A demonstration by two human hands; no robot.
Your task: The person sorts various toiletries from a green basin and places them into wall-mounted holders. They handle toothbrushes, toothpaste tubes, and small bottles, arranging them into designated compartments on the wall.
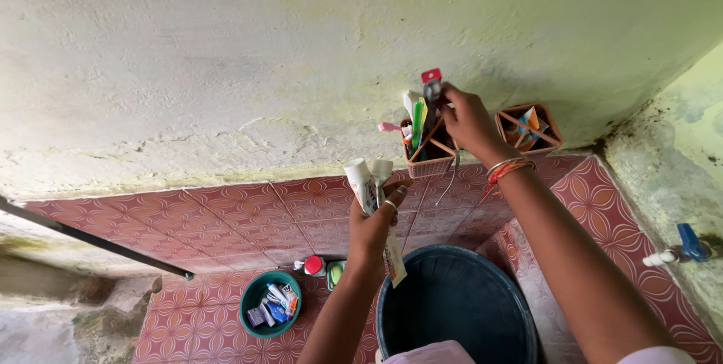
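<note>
1. Left hand (pixel 374 221), ctr of view, fingers wrapped tight round two squeezed white tubes (pixel 369 187); tube tops point to 12 o'clock, one tail hangs toward 6.
2. Right hand (pixel 467 119), at 1 o'clock from left hand, fingers pinching a dark-handled razor w/ red tag (pixel 431 87) standing in the pink holder (pixel 429 155).
3. Pink holder is fixed on wall just above the tile line; toothbrushes (pixel 413 119) upright inside, green and pink ones.
4. Second holder (pixel 529 129), brownish, at 3 o'clock of right hand, near but apart.
5. Dark bucket (pixel 456 307) at 6 o'clock, under both arms.
6. Green bowl (pixel 269 302) w/ small packets at 8 o'clock on red tiled floor; blue tap (pixel 689 243) at 4 o'clock on side wall.
</note>
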